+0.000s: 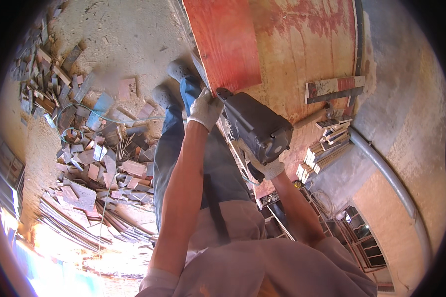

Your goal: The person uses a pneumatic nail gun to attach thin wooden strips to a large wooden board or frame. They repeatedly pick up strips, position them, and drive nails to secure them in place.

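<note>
Left hand (205,108): gloved, fingers bent at the red board's near-left corner, right beside the tool's far end; tips hidden, so we can't tell if they pinch or only press.
Right hand (271,169): gloved, closed round the tool's grip, fingers partly covered by its body.
Tool (257,121): black, bulky, slanted between our hands, just by the red board's near edge; contact point not visible to us.
Handling: in our judgement, we want the tool square and steady, the left fingers well clear of its end, the wrist firm, no trigger pressure until seated.
Red board (228,44): lies flat on the bench (292,54), beyond the tool.
Strips (322,148): stacked right of the tool, near a grey pipe (386,173).
Scraps (96,172): heaped left of our legs, thin hose (104,117) among them; we should mind footing.
</note>
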The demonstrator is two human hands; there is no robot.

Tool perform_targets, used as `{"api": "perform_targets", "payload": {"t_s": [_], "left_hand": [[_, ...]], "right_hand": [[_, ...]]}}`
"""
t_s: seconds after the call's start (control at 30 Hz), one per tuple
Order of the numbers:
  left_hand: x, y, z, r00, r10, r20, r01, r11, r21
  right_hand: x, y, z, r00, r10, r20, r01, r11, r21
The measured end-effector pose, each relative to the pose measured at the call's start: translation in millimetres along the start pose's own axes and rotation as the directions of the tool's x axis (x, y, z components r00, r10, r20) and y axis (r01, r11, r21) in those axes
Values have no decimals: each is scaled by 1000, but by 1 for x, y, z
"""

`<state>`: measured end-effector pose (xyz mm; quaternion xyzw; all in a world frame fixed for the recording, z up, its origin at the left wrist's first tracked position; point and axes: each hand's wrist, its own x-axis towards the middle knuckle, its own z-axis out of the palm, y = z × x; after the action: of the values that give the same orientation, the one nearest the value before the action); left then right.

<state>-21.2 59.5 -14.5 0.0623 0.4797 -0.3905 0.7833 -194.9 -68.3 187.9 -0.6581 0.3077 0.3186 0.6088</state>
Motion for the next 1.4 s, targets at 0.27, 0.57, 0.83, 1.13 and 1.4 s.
{"api": "perform_targets", "payload": {"t_s": [0.27, 0.57, 0.83, 1.13, 1.4], "left_hand": [[-15, -6, -21, 941, 259, 217, -332, 596, 731], [-54, -7, 13, 832, 547, -89, -441, 750, 493], [-83, -19, 48, 823, 542, 170, -442, 423, 791], [-104, -17, 80, 873, 289, 393, -445, 142, 884], [-172, -126, 142, 507, -573, 644, -794, -600, 91]], "right_hand": [[3, -9, -6, 994, -112, 20, 96, 731, -675], [5, 10, -5, 977, -185, -101, 121, 882, -455], [-28, -119, -26, 935, 229, -269, -133, 934, 332], [-106, -107, -89, 999, 14, -32, 30, 151, 988], [-113, -30, -25, 987, 147, -66, 100, -234, 967]]}}
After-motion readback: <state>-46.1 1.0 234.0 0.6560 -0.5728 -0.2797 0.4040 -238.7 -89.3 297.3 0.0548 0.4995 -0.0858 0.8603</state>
